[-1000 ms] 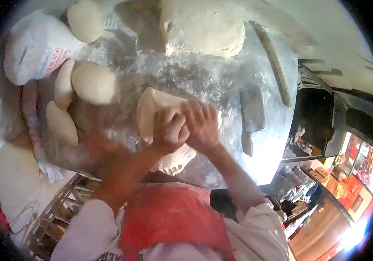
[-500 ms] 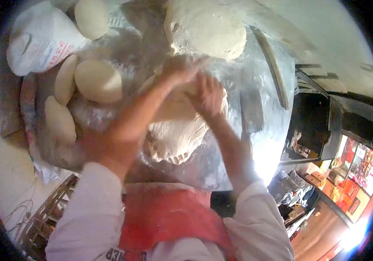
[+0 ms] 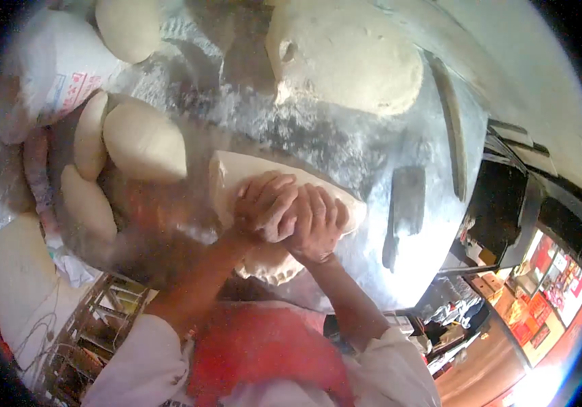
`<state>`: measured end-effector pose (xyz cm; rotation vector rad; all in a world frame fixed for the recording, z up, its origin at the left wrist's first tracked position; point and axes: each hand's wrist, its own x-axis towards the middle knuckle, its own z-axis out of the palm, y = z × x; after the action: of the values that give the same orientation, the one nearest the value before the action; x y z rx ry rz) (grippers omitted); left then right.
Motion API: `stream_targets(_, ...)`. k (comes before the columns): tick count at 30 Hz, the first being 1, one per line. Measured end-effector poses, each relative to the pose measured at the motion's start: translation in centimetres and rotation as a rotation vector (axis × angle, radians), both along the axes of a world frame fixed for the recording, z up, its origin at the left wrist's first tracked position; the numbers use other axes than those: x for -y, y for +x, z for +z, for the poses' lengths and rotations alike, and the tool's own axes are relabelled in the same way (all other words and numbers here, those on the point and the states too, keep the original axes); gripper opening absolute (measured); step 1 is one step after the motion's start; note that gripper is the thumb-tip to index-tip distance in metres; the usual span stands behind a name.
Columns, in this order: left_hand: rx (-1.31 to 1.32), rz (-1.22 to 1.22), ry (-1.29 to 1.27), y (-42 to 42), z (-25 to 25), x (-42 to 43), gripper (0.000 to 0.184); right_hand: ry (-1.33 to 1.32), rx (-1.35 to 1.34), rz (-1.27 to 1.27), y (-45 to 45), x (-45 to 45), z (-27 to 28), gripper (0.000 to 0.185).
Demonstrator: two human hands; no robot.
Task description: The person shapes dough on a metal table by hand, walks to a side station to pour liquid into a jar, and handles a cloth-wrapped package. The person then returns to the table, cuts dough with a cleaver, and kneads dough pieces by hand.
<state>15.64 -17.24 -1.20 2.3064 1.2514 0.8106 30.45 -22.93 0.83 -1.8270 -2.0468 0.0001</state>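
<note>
A thick, folded piece of dough (image 3: 226,180) lies on the floured worktop in front of me, its lumpy near edge showing below my wrists. My left hand (image 3: 266,205) presses on its middle with curled fingers. Right beside it, touching it, my right hand (image 3: 316,222) has its fingers bent over the dough. Both hands bear down together, and the palms are hidden. Beyond them rests a broad slab of dough (image 3: 348,61). To the left sit several smoother pieces, among them a rounded dough piece (image 3: 145,142).
A white printed sack (image 3: 53,74) slumps at the far left. On the right lie a dark flat block (image 3: 407,203) and a long wooden strip (image 3: 452,129) near the worktop's edge. Shelves with assorted goods stand farther right, and a slatted rack (image 3: 101,325) is at lower left.
Both hands have come nearer to me and now sit side by side on the dough. The dough's far part is folded over toward me. The view has shifted slightly.
</note>
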Motion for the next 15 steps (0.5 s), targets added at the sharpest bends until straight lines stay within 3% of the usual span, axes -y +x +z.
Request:
stream_targets(4,-0.026,-0.010,-0.031,1.8,-1.0,-5.9,0.040,0.003,0.015,0.042,3.7,-6.4,-2.8,0.035)
stream_targets(6,0.012,0.019,0.064,3.0,-2.5,-9.0,0.043,0.042,-0.035,0.108,5.4,-10.2,-4.2,0.048)
stream_targets(7,0.055,0.081,0.047,4.0,-2.4,-10.5,0.038,-0.045,-0.085,0.133,6.0,-11.8,-3.9,0.060)
stream_targets(9,0.109,0.141,0.048,5.3,-1.3,-11.4,0.048,-0.188,-0.219,0.168,6.7,-13.5,-2.8,0.090)
stream_targets(10,-0.136,0.030,-0.034,5.4,-1.0,-11.6,0.041,-0.362,-0.220,0.093,5.5,-13.3,1.0,0.085)
stream_targets(11,-0.386,-0.071,-0.120,5.1,0.4,-11.5,0.039,-0.191,-0.116,0.038,4.9,-11.0,-0.2,0.086)
stream_targets(12,-0.388,-0.056,-0.098,4.8,1.6,-11.6,0.039,-0.018,-0.016,-0.017,4.3,-8.3,-2.0,0.087)
stream_targets(14,-0.366,-0.198,-0.526,3.7,5.3,-12.3,0.046,0.163,0.046,0.019,1.6,-1.3,-1.5,0.093)
stream_targets(15,-0.490,-0.141,-0.677,3.3,9.6,-10.3,0.057,0.138,-0.083,0.067,1.4,2.2,-2.2,0.084)
